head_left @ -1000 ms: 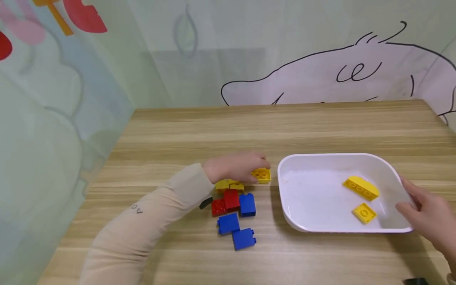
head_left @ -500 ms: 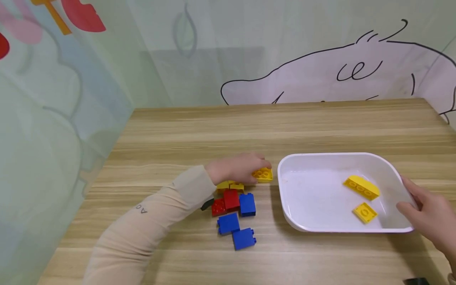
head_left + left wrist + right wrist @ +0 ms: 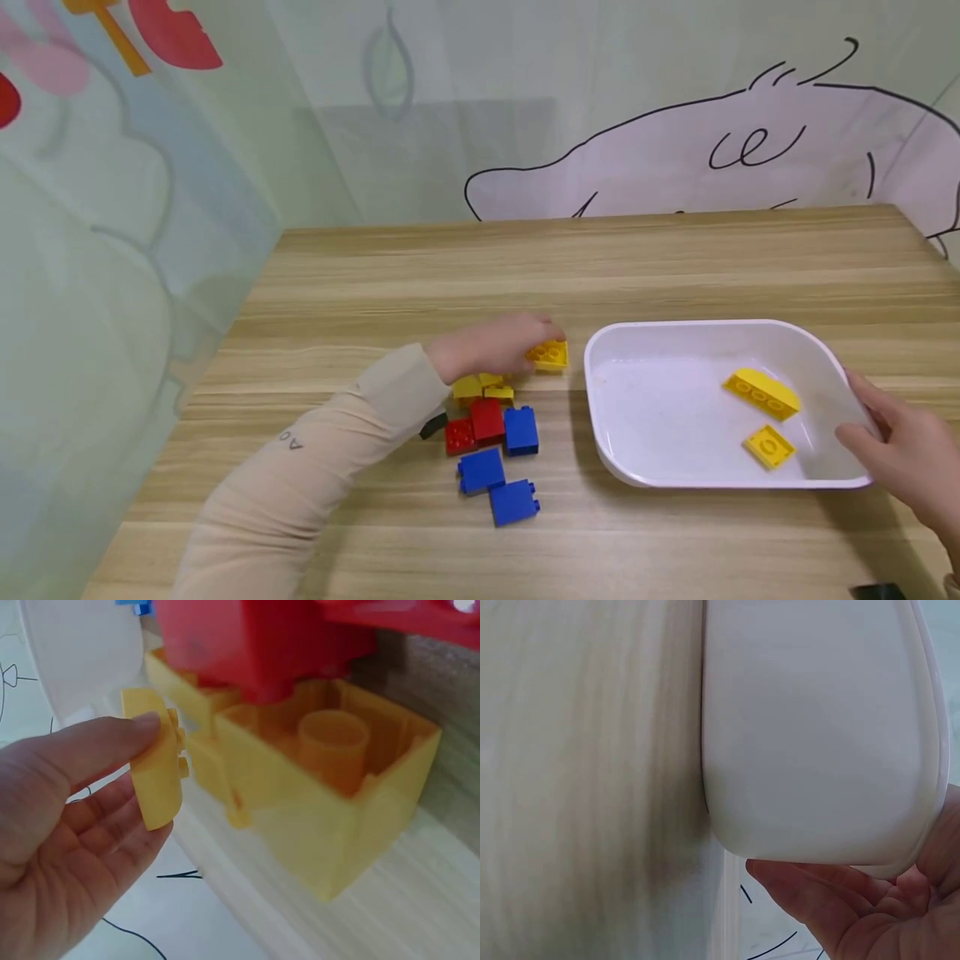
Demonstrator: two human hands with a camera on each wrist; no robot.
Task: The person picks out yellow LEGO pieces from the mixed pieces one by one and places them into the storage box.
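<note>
Yellow flat studded brick point(image 3: 549, 355) pinched in left hand point(image 3: 495, 350) fingers point(image 3: 97, 746), right hand point(image 3: 903, 454) fingers curled on white tray point(image 3: 600, 367) rim, sleeve point(image 3: 315, 467) letters unreadable.

Pale beige sleeve point(image 3: 300, 467) of the left arm, small dark printed letters near mid-forearm, seen upside down, reading roughly "AO", remainder hidden in the fabric folds, wall drawings without lettering, no other readable text, brand or number
</note>
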